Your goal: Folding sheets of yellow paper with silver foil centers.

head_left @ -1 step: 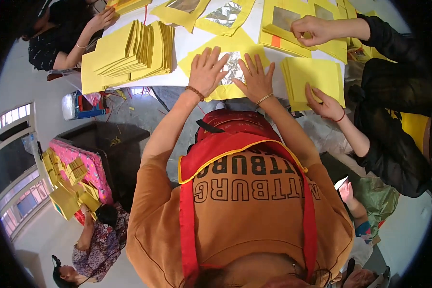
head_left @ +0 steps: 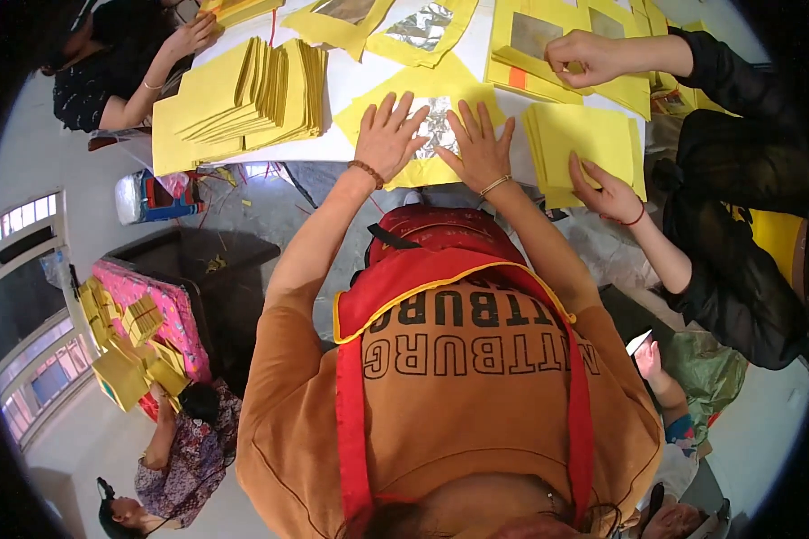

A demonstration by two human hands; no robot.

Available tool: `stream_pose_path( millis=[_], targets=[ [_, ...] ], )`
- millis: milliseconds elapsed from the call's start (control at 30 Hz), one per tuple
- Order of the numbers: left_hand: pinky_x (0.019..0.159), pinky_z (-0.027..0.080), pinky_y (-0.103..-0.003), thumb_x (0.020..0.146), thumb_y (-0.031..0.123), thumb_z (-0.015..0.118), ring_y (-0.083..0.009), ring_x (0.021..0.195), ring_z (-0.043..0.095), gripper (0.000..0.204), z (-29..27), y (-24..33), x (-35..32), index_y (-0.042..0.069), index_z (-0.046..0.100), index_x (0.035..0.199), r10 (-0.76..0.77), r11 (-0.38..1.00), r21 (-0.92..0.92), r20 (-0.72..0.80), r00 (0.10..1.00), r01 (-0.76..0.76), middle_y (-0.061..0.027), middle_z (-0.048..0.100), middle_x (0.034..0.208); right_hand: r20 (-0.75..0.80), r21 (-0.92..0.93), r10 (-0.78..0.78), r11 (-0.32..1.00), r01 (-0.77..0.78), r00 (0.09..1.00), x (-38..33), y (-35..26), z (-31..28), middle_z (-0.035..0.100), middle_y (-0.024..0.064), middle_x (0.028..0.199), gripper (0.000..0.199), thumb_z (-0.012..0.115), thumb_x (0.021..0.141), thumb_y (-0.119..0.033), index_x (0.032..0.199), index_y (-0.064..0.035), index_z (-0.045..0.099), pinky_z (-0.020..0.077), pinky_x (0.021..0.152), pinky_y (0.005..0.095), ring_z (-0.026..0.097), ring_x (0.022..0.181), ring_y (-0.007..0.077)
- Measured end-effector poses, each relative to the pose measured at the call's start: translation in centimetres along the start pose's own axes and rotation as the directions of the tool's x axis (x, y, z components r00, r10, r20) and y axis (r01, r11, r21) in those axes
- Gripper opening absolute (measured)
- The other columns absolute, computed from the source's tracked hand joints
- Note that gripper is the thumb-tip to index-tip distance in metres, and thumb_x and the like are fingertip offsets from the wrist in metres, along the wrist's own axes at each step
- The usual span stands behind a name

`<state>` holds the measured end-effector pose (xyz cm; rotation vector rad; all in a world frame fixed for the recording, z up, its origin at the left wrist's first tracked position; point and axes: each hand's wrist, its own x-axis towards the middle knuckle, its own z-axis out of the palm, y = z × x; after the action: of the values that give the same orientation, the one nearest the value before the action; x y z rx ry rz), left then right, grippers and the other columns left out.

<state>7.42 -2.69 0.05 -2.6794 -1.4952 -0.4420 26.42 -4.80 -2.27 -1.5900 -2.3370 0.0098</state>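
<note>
Beneath both my hands lies a wide, yellow paper sheet (head_left: 454, 79), spread open, with a crinkled, silver foil rectangle (head_left: 436, 130) at its middle. The foil is already on; whether it is stuck down I cannot tell. The sheet looks matt and fairly flat, while the foil throws bright, uneven glints. My left grip (head_left: 386, 144) is palm-down on the foil's left, my right grip (head_left: 484, 153) on its right, fingers spread, pinching nothing. Left of my grip, on the white counter (head_left: 343, 81), leans a thick stack of folded yellow paper (head_left: 243, 99). Right of it, a co-worker's hand (head_left: 605, 191) touches a squarish yellow paper pile (head_left: 589, 135). Beyond my fingertips lies another foil-centred yellow sheet (head_left: 422, 25).
</note>
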Motion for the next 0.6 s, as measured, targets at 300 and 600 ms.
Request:
stream_pose_path(
  millis=[300,600],
  targets=[
    [0.097,0.021,-0.046,0.082,0.043,0.042,-0.0274,0.122,0.026,0.047,1.6,-0.2,-0.8,0.024,0.038,0.125,-0.009,0.998,0.064,0.067,0.998,0.004,-0.0057,0.032,0.132,-0.003,0.132,0.244,0.961,-0.242,0.97,-0.1,1.1,0.1,0.024,0.0128,0.135,0.06,0.048,0.079,-0.044,0.125,-0.0079,0.035,0.0206,0.096,0.0518,0.021,0.125,0.0305],
    [0.091,0.027,-0.043,0.078,0.039,0.052,-0.0276,0.115,0.034,0.048,0.1,-1.1,2.1,0.014,0.043,0.117,0.105,0.99,-0.095,0.04,0.994,-0.101,-0.0103,0.04,0.121,0.112,0.098,0.135,0.984,-0.146,0.984,-0.8,0.9,0.0,0.019,0.0102,0.138,0.061,0.041,0.081,-0.048,0.13,-0.014,0.028,0.0184,0.093,0.0584,0.015,0.127,0.0285]
  ],
)
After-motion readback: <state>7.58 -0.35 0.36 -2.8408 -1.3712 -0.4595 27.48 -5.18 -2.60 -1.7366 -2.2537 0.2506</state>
